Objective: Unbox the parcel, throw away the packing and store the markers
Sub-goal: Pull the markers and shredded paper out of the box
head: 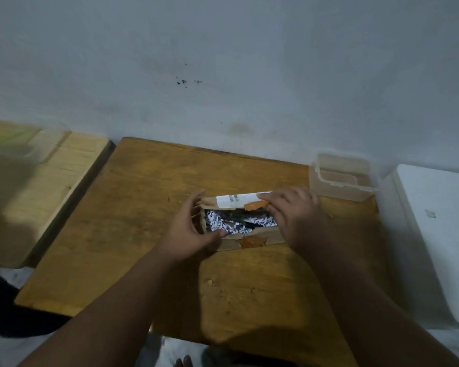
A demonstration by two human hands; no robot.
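A small brown cardboard parcel (252, 242) sits in the middle of the wooden table (149, 197). Its top is open and shows shredded white printed paper packing (220, 223) with dark marker-like shapes (245, 221) among it. My left hand (188, 231) grips the parcel's left end, thumb on the near edge. My right hand (294, 215) holds back the far flap (236, 200), which carries a white barcode label and orange-brown tape. A second scrap of that tape clings to the near flap.
A clear plastic container (342, 178) stands at the table's back right corner. A white box-like object (440, 229) lies to the right. A lighter wooden surface (45, 186) with another clear container (27, 144) is on the left. A grey wall rises behind.
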